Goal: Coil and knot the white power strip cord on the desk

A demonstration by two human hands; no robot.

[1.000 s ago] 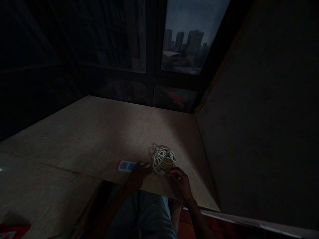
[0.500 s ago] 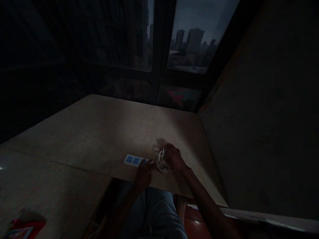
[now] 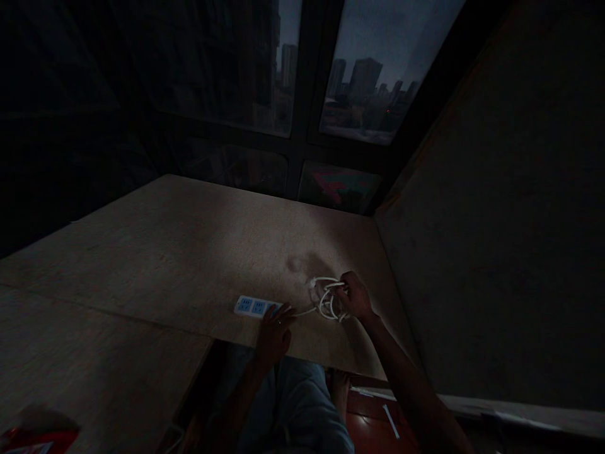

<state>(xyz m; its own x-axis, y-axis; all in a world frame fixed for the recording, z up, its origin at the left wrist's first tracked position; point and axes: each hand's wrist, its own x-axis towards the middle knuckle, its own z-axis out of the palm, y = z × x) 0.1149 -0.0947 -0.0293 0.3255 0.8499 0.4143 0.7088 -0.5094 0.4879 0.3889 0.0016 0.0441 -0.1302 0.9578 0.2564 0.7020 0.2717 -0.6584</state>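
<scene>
A white power strip (image 3: 250, 306) with blue socket faces lies on the pale tabletop near its front edge. My left hand (image 3: 275, 331) rests over its right end, fingers spread and stretched across it, covering the sockets there. From that end a white cord (image 3: 305, 313) runs right into a loose bundle of loops (image 3: 327, 305). My right hand (image 3: 355, 295) is closed on the upper right of these loops, holding them above the table. The fingertips of my right hand are partly hidden in the dim light.
A tall window (image 3: 373, 75) stands behind the table (image 3: 198, 233), and a dark wall (image 3: 496, 252) borders it on the right. A red packet (image 3: 42, 439) lies at the lower left. My legs (image 3: 302, 403) are under the front edge, above a reddish floor (image 3: 366, 429).
My right hand has moved right with the cord loops, which have spread wider, and more cord shows between the hands. My left hand stays on the power strip, its fingers more stretched out.
</scene>
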